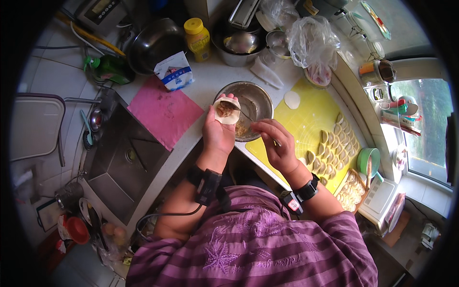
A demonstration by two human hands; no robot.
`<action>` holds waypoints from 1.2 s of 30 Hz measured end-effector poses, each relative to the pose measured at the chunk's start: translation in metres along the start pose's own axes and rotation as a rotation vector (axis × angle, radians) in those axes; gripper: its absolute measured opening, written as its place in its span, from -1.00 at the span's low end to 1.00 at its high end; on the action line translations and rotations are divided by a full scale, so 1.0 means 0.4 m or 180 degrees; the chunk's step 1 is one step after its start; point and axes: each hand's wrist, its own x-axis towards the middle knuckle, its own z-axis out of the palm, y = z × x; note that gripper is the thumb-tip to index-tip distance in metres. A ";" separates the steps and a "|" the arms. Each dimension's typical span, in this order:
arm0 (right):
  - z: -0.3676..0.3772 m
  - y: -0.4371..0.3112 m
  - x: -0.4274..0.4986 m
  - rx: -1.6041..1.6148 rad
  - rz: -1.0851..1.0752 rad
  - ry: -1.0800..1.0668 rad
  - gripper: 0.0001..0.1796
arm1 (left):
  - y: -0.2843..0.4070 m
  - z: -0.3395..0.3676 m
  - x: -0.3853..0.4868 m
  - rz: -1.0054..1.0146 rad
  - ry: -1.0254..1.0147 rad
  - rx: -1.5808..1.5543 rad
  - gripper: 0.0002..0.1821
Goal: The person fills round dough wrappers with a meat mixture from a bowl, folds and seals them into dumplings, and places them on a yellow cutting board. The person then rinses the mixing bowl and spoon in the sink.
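Observation:
On my left hand [219, 134], palm up, lies a round dough wrapper [229, 118] with minced filling [225, 109] in its middle. My right hand [278, 143] grips a metal spoon [247, 115], its bowl resting on the filling. Beneath and behind both hands stands a steel mixing bowl [263, 98] with more filling at its bottom. A single flat wrapper [292, 100] lies on the yellow silicone mat [283, 123] to the right. Rows of folded dumplings [331, 150] cover the mat's right part, and more dumplings [349, 193] sit on a wooden board beyond.
A steel sink [118, 154] is at the left, beside a pink cloth [165, 111]. A white-and-blue packet [174, 73], a yellow-capped jar [197, 41], pans and plastic bags [312, 39] line the back. A green bowl [369, 161] stands at the right.

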 end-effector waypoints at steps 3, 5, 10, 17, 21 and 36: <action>-0.016 -0.008 0.001 -0.0104 -0.0143 0.0047 -0.75 | 0.001 0.001 0.005 -0.0039 -0.0079 0.0001 -0.52; -0.027 -0.017 0.004 -0.0144 -0.0188 0.0084 -0.74 | 0.001 0.003 0.007 -0.0068 -0.0202 -0.0008 -0.52; -0.026 -0.028 -0.004 0.0486 0.0294 0.0708 -0.77 | -0.002 0.027 0.014 -0.0076 -0.0079 0.0171 -0.53; -0.001 0.031 -0.009 0.2251 0.1827 0.1799 -0.72 | 0.000 0.039 0.024 -0.0102 -0.0506 0.0332 -0.52; -0.009 0.015 -0.003 0.2220 0.1627 0.2000 -0.73 | 0.008 0.047 0.027 -0.0034 -0.0248 0.0667 -0.50; 0.034 0.054 0.018 0.1775 0.1626 0.1272 -0.72 | 0.033 0.017 0.062 -0.0356 -0.0238 0.0556 -0.51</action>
